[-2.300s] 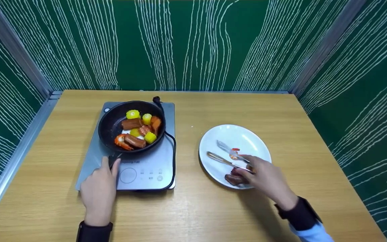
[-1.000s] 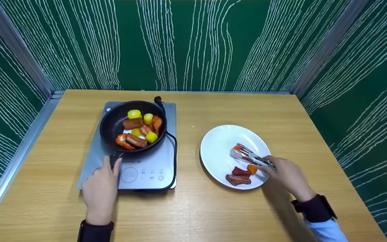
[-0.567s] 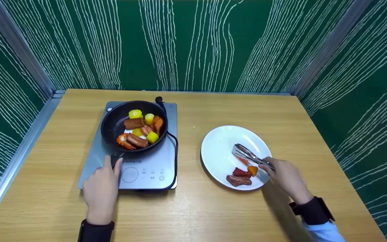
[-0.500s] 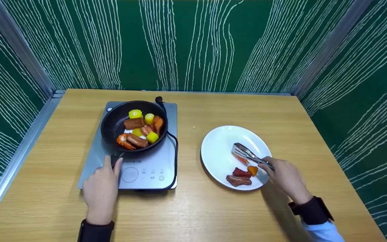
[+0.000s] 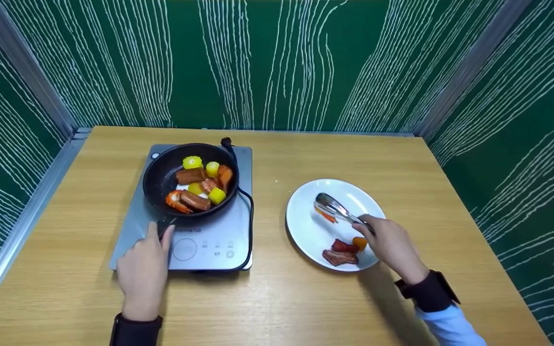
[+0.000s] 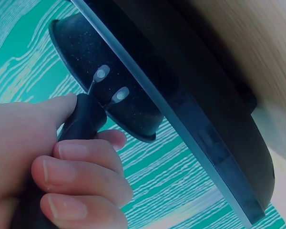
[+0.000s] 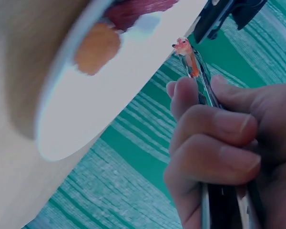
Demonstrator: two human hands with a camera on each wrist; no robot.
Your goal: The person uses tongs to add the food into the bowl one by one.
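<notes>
My left hand (image 5: pixel 143 274) grips the black handle (image 6: pixel 78 125) of a frying pan (image 5: pixel 156 185), thumb along the top and fingers curled round it. Corn pieces (image 5: pixel 192 162), brown meat pieces (image 5: pixel 195 201), an orange chunk (image 5: pixel 225 177) and a shrimp (image 5: pixel 177 203) lie in the pan. My right hand (image 5: pixel 392 245) holds metal tongs (image 5: pixel 338 206) over the white plate (image 5: pixel 301 235). Another shrimp (image 7: pixel 192 64) is pinched between the tong tips, off the plate in the right wrist view. Two reddish-brown meat pieces (image 5: pixel 340 257) and an orange piece (image 5: pixel 359 242) lie near the plate's front right.
The pan rests on a silver induction cooker (image 5: pixel 132 245) at the table's left. Its black cord (image 5: pixel 251 226) runs down the cooker's right side, with the plug (image 5: pixel 226 142) behind the pan. Green patterned panels (image 5: pixel 286 62) enclose the wooden table (image 5: pixel 267 298) at the back and sides.
The tongs, spread over the plate at first, have closed on the shrimp there. My right hand has since carried it leftward and up. My left hand stays on the pan handle.
</notes>
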